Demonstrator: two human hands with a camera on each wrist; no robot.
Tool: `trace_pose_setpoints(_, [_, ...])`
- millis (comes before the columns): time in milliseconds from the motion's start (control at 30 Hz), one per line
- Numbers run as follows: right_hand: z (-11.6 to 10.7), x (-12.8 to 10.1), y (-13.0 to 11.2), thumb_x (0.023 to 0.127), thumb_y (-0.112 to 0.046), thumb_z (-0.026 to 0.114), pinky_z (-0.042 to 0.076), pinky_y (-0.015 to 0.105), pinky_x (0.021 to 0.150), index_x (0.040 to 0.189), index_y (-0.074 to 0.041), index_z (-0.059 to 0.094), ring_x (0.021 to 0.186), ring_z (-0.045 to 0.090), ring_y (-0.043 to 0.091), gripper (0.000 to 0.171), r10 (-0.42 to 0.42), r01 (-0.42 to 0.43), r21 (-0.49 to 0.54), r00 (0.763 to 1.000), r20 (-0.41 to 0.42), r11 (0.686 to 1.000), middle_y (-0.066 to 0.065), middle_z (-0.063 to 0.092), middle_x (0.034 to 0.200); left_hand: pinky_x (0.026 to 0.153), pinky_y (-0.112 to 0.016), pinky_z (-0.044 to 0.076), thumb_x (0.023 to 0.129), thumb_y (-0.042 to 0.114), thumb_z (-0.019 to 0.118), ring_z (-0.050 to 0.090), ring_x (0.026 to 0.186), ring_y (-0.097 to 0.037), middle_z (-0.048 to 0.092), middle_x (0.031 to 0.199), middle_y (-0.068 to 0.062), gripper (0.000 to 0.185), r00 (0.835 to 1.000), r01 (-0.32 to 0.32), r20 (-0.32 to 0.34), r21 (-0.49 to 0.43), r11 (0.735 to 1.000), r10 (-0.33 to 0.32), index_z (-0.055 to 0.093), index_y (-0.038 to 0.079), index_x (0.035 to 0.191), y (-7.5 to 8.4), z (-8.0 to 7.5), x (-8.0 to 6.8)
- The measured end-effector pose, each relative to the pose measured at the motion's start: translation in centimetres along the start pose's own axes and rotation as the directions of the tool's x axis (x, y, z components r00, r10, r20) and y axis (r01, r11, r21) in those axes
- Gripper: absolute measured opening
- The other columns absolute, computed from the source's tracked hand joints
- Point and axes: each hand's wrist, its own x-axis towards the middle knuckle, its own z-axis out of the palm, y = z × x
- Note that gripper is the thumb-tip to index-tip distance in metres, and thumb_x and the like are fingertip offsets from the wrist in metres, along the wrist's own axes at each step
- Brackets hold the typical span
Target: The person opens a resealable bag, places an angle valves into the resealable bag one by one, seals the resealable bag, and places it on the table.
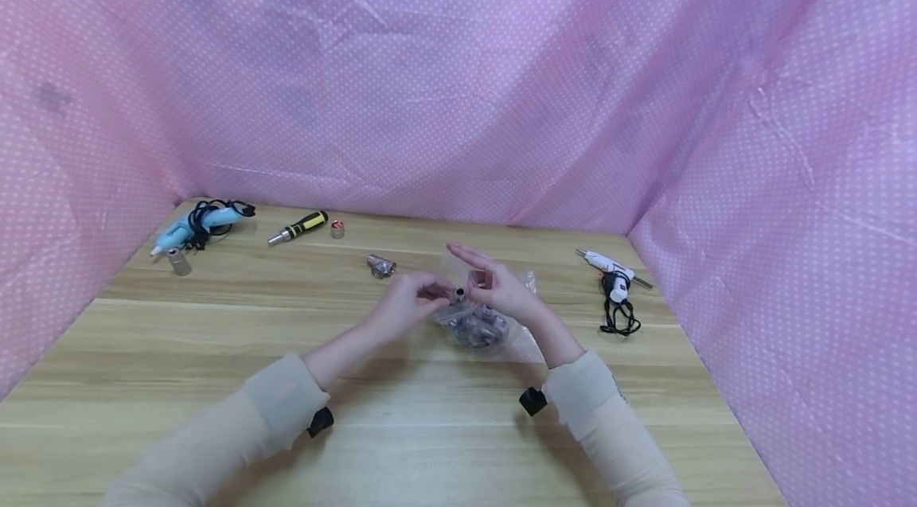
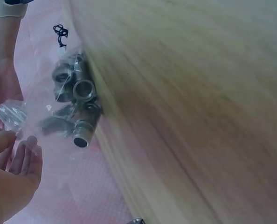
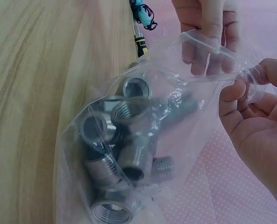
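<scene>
A clear plastic bag [image 1: 481, 329] holding several threaded metal pipe fittings [image 3: 129, 140] lies at the middle of the wooden table [image 1: 401, 427]. Both hands are at its mouth. My right hand [image 3: 243, 88] pinches the bag's rim between thumb and fingers, while in the head view its index finger points straight out. Opposite it, my left hand [image 3: 207, 42] pinches the other side of the rim, with its fingers showing through the plastic. In the left wrist view the bag [image 2: 75, 105] hangs close to the left hand [image 2: 17, 158].
Far left lie a blue glue gun [image 1: 193, 228] with a black cord and a small metal fitting [image 1: 179, 262]. A black-and-yellow screwdriver [image 1: 299, 228], a small metal ring [image 1: 337, 230] and a metal tee fitting [image 1: 381, 265] lie behind the hands. A white glue gun [image 1: 612, 272] lies right. Pink dotted cloth walls the table.
</scene>
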Motion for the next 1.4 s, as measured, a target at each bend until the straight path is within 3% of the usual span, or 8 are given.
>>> trace_pose_setpoints(267, [0.0,0.0,0.2,0.082,0.015,0.049,0.041,0.018,0.052,0.146,0.001,0.027,0.06,0.042,0.004,0.069,0.01,-0.01,0.001,1.0,0.002,1.0,0.017,0.019,0.155,0.08,-0.033,0.056,0.08,0.005,0.073,0.066,0.09,-0.022,0.069,0.107,-0.011,0.03,0.998,-0.019,-0.058,0.029,0.999,0.021,0.067,0.002,0.109,-0.1,-1.6,-0.1])
trace_pose_setpoints(433, [-0.2,0.3,2.3,0.084,0.015,0.05,0.045,0.024,0.054,0.148,-0.008,0.028,0.062,0.046,0.006,0.072,0.019,-0.019,0.02,1.0,-0.006,1.0,0.012,0.019,0.156,0.083,-0.037,0.055,0.077,0.011,0.077,0.064,0.097,-0.026,0.069,0.11,-0.01,0.037,0.997,-0.027,-0.071,0.082,0.996,0.033,0.066,0.003,0.112,0.0,-3.6,0.0])
trace_pose_setpoints(633, [0.0,0.0,1.1,0.083,0.018,0.047,0.046,0.024,0.055,0.146,0.002,0.025,0.063,0.047,0.005,0.069,0.01,-0.01,0.049,1.0,-0.002,0.999,0.018,0.017,0.155,0.091,-0.046,0.051,0.075,0.019,0.079,0.06,0.105,-0.029,0.065,0.115,-0.01,0.047,0.999,0.029,-0.038,0.116,0.993,-0.025,0.063,0.008,0.118,-0.6,-6.1,-0.2])
trace_pose_setpoints(967, [0.0,0.0,0.9,0.083,0.017,0.049,0.044,0.021,0.053,0.147,0.0,0.026,0.063,0.046,0.005,0.07,0.024,-0.023,0.045,1.0,-0.014,0.999,0.015,0.017,0.156,0.109,-0.057,0.029,0.073,0.021,0.081,0.044,0.127,-0.035,0.052,0.135,-0.014,0.064,0.997,0.06,0.042,0.201,0.978,-0.069,0.054,0.008,0.13,-3.7,-9.8,0.1])
trace_pose_setpoints(1233, [0.1,0.3,1.3,0.085,0.014,0.052,0.044,0.018,0.054,0.147,-0.003,0.027,0.065,0.046,0.005,0.07,0.056,-0.055,0.059,0.998,-0.017,0.997,0.012,0.017,0.157,0.109,-0.063,0.022,0.075,0.016,0.079,0.033,0.132,-0.038,0.042,0.143,-0.014,0.068,0.989,0.094,0.089,0.235,0.967,-0.118,0.048,0.012,0.135,-7.1,-10.8,0.5])
trace_pose_setpoints(1400, [0.1,0.5,1.7,0.084,0.013,0.053,0.041,0.022,0.051,0.146,0.0,0.028,0.062,0.044,0.004,0.068,0.054,-0.052,0.057,0.998,-0.022,0.997,0.016,0.018,0.156,0.11,-0.061,0.023,0.076,0.015,0.078,0.032,0.134,-0.037,0.039,0.145,-0.017,0.071,0.98,0.107,0.141,0.234,0.966,-0.143,0.044,0.008,0.138,-9.3,-10.9,0.9])
